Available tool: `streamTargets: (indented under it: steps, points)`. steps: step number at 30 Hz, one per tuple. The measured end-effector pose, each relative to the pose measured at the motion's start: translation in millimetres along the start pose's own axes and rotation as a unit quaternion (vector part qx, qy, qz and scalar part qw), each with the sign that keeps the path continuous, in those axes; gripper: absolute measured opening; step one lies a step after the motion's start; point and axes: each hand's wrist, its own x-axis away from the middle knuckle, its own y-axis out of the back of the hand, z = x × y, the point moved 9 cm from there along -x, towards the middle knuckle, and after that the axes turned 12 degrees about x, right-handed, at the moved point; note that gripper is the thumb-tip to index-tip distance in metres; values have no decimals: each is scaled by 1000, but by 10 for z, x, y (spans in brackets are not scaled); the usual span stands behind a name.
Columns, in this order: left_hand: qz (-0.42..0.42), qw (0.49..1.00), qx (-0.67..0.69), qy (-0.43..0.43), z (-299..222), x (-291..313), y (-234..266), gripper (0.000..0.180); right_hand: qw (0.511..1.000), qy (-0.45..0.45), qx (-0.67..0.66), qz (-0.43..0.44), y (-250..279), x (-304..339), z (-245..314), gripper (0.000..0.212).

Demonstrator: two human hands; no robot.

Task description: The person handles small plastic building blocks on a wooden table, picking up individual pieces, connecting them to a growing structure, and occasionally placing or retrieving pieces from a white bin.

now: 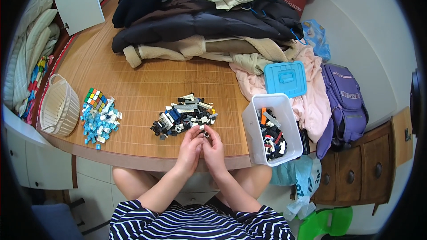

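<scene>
My left hand (190,146) and my right hand (214,147) meet at the mat's near edge, fingertips pressed together. Between them is a small dark-and-white building brick (206,134), mostly covered by the fingers. Just beyond the fingertips lies a heap of building bricks (189,114), mostly black, white and grey, with a few blue and yellow bits. To the right stands a white plastic bin (291,144) with black, grey, red and orange bricks inside. Left of the heap is a pile of light-blue and white bricks (100,122), with a colourful puzzle cube (95,99) at its far end.
A cream woven basket (60,106) stands at the left edge. A blue lid (285,79) rests on pink cloth (309,102) behind the bin. Folded dark jackets (200,31) are stacked at the back. A purple backpack (344,102) leans at the right, above a wooden drawer unit (356,169).
</scene>
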Motion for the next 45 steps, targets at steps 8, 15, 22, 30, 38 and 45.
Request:
streamTargets:
  steps: [8,15,22,30,38,45]
  points:
    - [17,999,4,-32,-38,198,-164,56,999,27,-18,1,32,116,198,43]
    - [121,989,-14,-80,0,617,-1010,58,988,137,22,-73,599,400,1109,48]
    - [270,962,-41,10,631,686,-1951,56,963,203,42,-172,1677,576,1577,49]
    - [228,969,-61,73,1055,614,-2046,59,945,170,180,-214,2274,602,1261,49]
    - [287,954,-65,47,983,697,-2036,57,970,188,54,-143,1862,604,1341,52]
    - [202,977,-54,-36,405,745,-1390,53,979,180,67,-61,1116,589,1223,51]
